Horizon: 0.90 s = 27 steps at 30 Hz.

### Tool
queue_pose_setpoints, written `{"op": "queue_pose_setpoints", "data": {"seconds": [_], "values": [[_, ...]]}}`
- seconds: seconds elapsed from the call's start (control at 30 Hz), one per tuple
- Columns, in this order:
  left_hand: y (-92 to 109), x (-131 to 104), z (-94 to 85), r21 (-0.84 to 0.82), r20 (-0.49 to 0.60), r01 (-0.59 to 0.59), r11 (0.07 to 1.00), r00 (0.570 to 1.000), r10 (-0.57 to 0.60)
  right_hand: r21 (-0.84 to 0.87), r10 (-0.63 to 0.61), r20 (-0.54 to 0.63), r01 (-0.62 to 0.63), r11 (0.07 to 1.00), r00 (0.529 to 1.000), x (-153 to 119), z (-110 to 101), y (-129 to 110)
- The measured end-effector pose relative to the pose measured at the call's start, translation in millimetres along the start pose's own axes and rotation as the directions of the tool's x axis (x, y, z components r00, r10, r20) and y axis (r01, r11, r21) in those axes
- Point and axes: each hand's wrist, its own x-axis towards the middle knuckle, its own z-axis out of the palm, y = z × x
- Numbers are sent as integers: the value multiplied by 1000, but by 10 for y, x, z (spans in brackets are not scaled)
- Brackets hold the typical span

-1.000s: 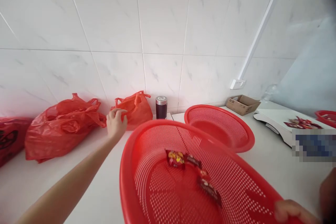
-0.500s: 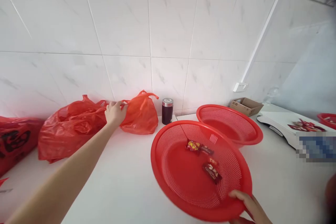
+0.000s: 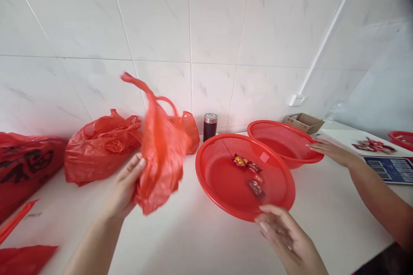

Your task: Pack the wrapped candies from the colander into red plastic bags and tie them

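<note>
A pale tiled wall [image 3: 155, 17] rises behind a white surface [image 3: 180, 240], and the near basket [image 3: 226, 184], round, red and perforated, sits on it.

In the head view, my left hand [image 3: 124, 189] is to the left of the near basket, its fingers closed on the lower left side of a red plastic bag [image 3: 163, 154]. The bag lies beyond and to the right of my fingertips, raised in the air and blurred, its handles loose above. My right hand [image 3: 290, 238] is at the basket's near right rim, empty, thumb and fingers parted and curved; I cannot tell whether the fingertips touch the rim. Wrapped snacks [image 3: 239, 161] lie inside the basket, ahead of those fingers and to their left.

Behind the near basket and to its right is the far basket [image 3: 274, 144], with another person's hand [image 3: 329, 148] at its right rim. Farther right are a carton [image 3: 305, 122] and a scale [image 3: 392, 165] bearing more packets [image 3: 374, 145]. A dark cup [image 3: 210, 128] stands behind the near basket, toward its left; a bulky red bag [image 3: 100, 150] rests well to its left.
</note>
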Motion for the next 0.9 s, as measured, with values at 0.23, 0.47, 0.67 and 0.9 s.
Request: {"op": "queue_pose_setpoints", "data": {"seconds": [0.23,0.47,0.67,0.9], "values": [[-270,-618,-93,-75,461,401,913,826,-325,-81,-794,55,796,601,605,18,389,-738],[-339,-547,-168,-64,134,212,975,970,-202,72,-693,566,811,581,447,-149,607,-661],[-470,-265,-71,62,-373,-211,975,902,219,-46,-471,548,587,808,691,-213,546,-532],[353,-679,183,492,-145,-499,713,761,632,-267,-549,627,814,515,553,-196,852,-364]]}}
